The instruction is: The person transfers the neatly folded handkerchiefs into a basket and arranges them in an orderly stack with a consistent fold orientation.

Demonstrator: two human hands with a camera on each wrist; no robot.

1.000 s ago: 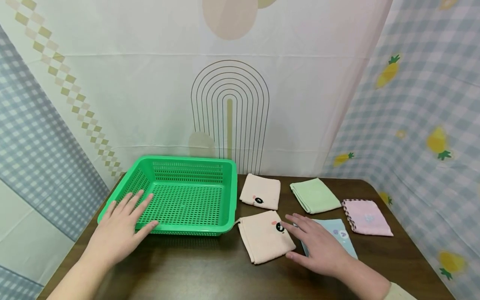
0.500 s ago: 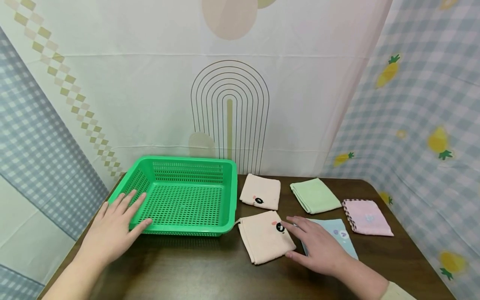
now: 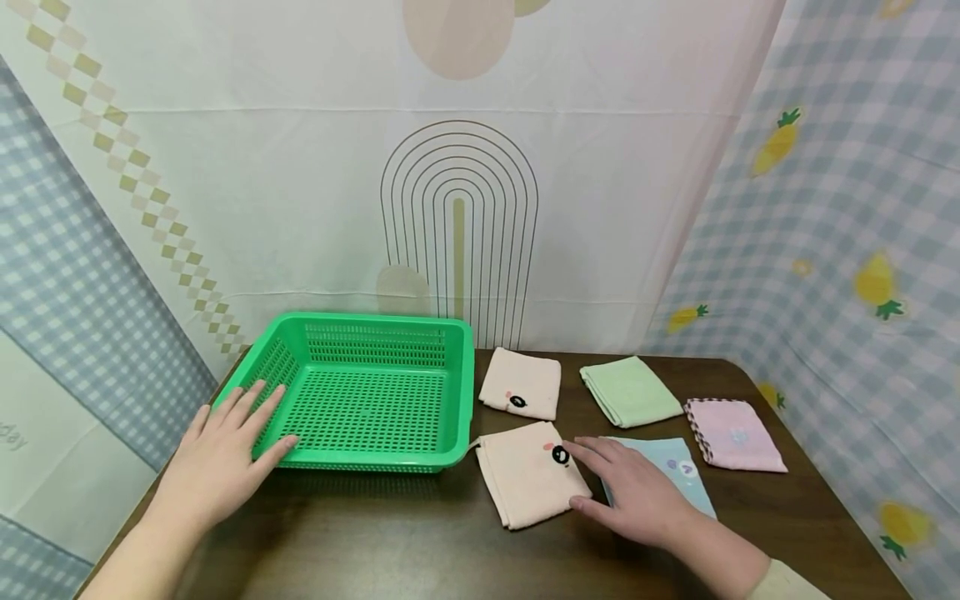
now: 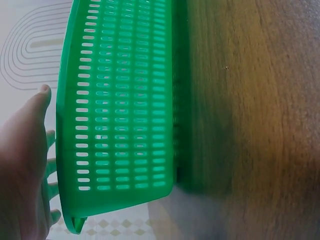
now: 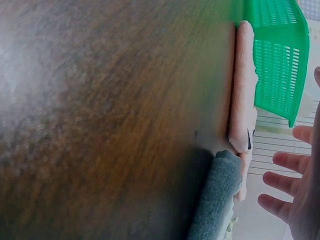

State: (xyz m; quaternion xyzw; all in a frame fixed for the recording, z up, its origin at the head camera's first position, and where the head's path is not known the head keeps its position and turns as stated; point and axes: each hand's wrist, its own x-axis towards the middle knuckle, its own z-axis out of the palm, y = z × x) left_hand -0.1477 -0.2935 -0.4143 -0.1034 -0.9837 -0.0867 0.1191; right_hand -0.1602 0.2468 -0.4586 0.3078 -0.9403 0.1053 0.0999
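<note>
My left hand (image 3: 221,462) is spread with straight fingers over the front left corner of a green plastic basket (image 3: 450,450). In the left wrist view the thumb and fingers stand just beyond the basket's rim (image 4: 62,125). My right hand (image 3: 637,492) hovers, fingers extended, over a folded light blue towel (image 3: 693,483) and partly hides it. Its fingertips overlap the edge of a folded cream towel (image 3: 525,479) with a black embroidered face. In the right wrist view that hand (image 5: 300,185) holds nothing and stands above the folded towels.
Behind lies a second folded cream towel (image 3: 525,379), and beside it a folded green towel (image 3: 630,392). A folded pink towel (image 3: 738,437) with a checked edge sits far right. All are on a dark wooden table (image 3: 390,533), with a patterned cloth (image 3: 600,208) hanging behind it.
My left hand has drifted left and a little back toward me across the basket's corner. My right hand has lowered very slightly. The basket and towels have stayed in place.
</note>
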